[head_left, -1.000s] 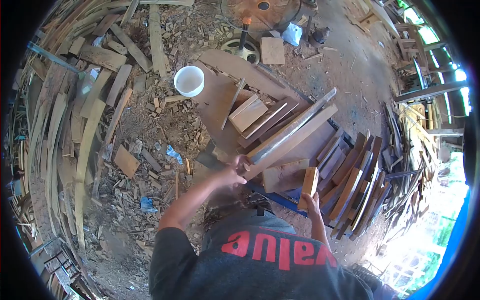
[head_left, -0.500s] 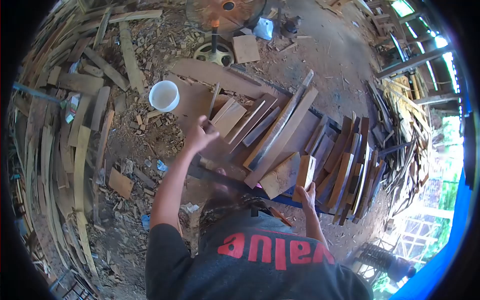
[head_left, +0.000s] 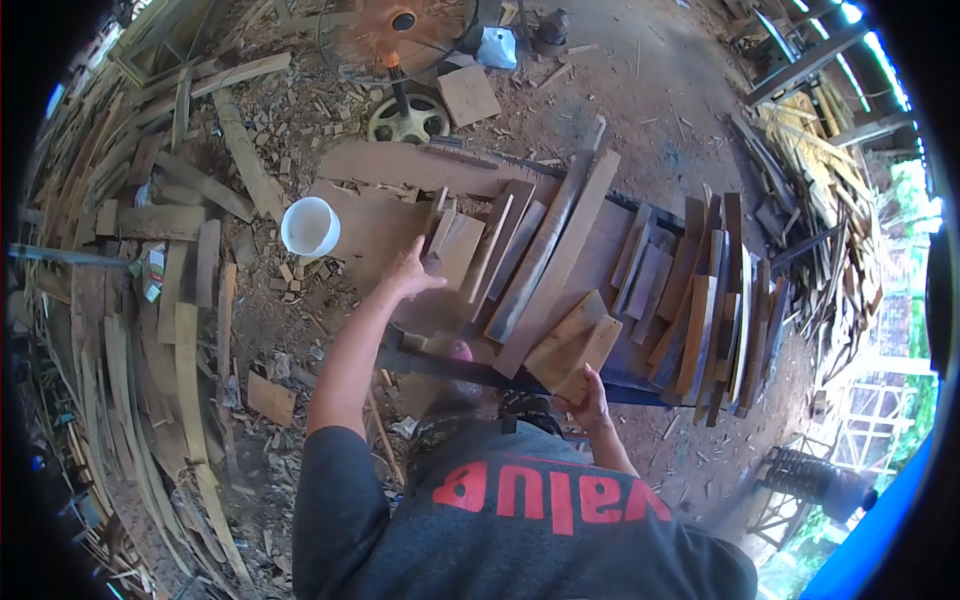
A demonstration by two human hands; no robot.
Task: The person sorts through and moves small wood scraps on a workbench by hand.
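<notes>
Head view, two bare hands over a low work surface (head_left: pixel 365 228) bearing cut wood; clock directions are read on the picture, twelve at its top. The left hand (head_left: pixel 408 277) is open, its thumb spread well away from the raised fingers, with nothing seen in its grasp. Nearest its fingertips, at one o'clock, is a narrow wood strip (head_left: pixel 437 222); whether they touch cannot be told. A broad pale block (head_left: pixel 463 250) lies at two o'clock, just beside the hand. The right hand (head_left: pixel 590 400) is closed narrowly on the lower end of a short wood block (head_left: pixel 597 352), which extends from it toward one o'clock. A wider wood piece (head_left: pixel 562 338) lies at eleven o'clock from the right hand, partly overlapped by the held block. Between the hands, two long boards (head_left: pixel 578 250) lie side by side, their far ends toward one o'clock. A row of dark and pale boards (head_left: pixel 700 320) occupies two o'clock from the right hand. A white bucket (head_left: pixel 310 228) stands at ten o'clock from the left hand, and a fan (head_left: pixel 398 35) at twelve.
</notes>
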